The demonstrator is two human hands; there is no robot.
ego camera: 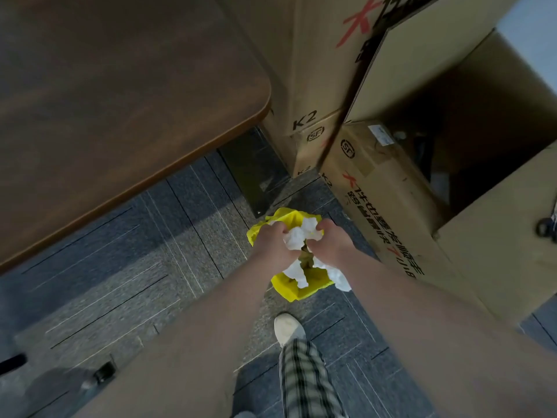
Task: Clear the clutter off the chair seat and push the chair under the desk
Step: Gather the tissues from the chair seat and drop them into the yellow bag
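Both my hands reach down over a small bin lined with a yellow bag (pixel 294 292) on the carpet. My left hand (pixel 272 247) and my right hand (pixel 330 244) are closed on crumpled white paper (pixel 301 236) held just above the bin's opening. More white paper (pixel 340 277) hangs at the bin's right rim. The brown wooden desk (pixel 120 101) fills the upper left. At the bottom left, a chair caster (pixel 104 372) and a dark chair-base arm (pixel 12 363) show; the seat is out of view.
Large cardboard boxes (pixel 376 182) stand right of the bin, one open on top (pixel 482 131). Another tall box (pixel 316 55) leans behind it. A dark desk leg (pixel 256 173) stands just behind the bin. My shoe (pixel 287 327) and plaid trouser leg are below the bin.
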